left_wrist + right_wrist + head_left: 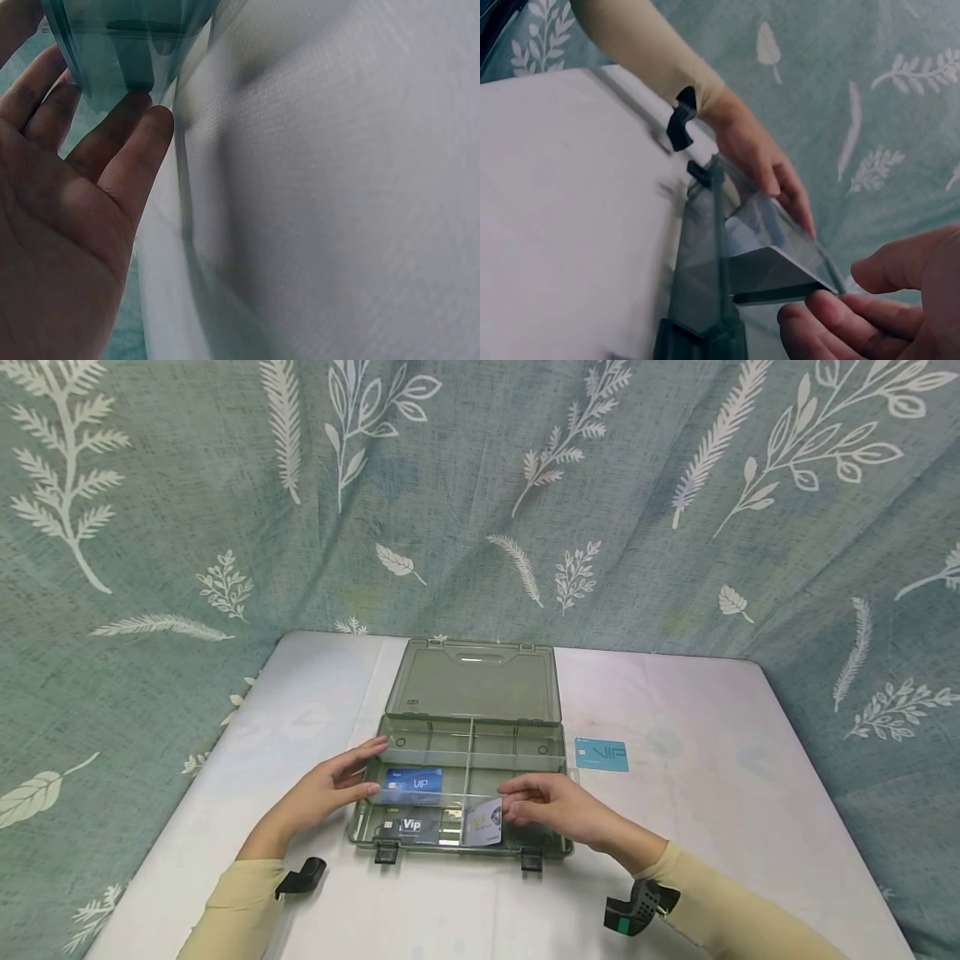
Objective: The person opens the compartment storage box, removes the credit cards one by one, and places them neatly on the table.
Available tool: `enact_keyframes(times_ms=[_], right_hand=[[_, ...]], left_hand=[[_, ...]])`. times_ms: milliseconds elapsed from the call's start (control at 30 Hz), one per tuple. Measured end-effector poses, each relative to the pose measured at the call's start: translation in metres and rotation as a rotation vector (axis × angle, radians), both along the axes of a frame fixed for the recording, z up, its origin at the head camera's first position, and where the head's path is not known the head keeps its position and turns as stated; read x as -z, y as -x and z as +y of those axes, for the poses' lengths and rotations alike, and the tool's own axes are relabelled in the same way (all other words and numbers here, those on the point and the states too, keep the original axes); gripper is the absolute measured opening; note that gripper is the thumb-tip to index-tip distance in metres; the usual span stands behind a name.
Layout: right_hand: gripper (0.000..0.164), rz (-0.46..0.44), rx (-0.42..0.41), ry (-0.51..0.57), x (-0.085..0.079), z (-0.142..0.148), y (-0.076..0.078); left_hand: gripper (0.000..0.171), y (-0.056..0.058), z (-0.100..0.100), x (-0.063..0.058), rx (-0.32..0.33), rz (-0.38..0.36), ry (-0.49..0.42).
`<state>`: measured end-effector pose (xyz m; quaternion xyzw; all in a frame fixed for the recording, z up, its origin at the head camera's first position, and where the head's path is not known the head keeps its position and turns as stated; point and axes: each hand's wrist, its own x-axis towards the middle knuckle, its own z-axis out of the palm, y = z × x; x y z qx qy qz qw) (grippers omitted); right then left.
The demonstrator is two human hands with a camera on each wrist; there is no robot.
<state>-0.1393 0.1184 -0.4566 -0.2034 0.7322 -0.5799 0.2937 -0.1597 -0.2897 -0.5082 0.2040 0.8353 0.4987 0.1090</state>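
On the white table sits a clear grey-green plastic organizer box, its lid folded back. My left hand rests its fingers against the box's left side. Over the front right compartment is my right hand, its fingertips at the edge of a white card that stands tilted near the middle divider. In the right wrist view the thumb is apart from this card, and the fingers lie beside its end. A blue VIP card and a black Vip card lie in the left compartments.
A teal VIP card lies on the table right of the box. Two black latches stick out from the box's front edge. Leaf-patterned curtain hangs around the table. Both wrists wear black camera mounts.
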Motion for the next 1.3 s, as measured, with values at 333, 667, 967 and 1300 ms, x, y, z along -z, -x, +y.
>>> enact_keyframes(times_ms=[333,667,967,1300], right_hand=[[0.038,0.114,0.008,-0.072,0.008,-0.013,-0.002],[0.034,0.170,0.033,-0.138,0.008,-0.021,-0.004],[0.030,0.116,0.063,-0.129,0.005,-0.023,-0.005],[0.027,0.077,0.072,-0.100,0.005,-0.016,-0.004]], left_hand=[[0.066,0.000,0.000,0.000,-0.005,-0.010,-0.006],[0.066,0.000,0.000,0.000,0.001,-0.014,-0.009],[0.066,0.000,0.000,0.001,-0.006,-0.003,-0.003],[0.066,0.000,0.000,0.001,-0.003,-0.015,-0.009]])
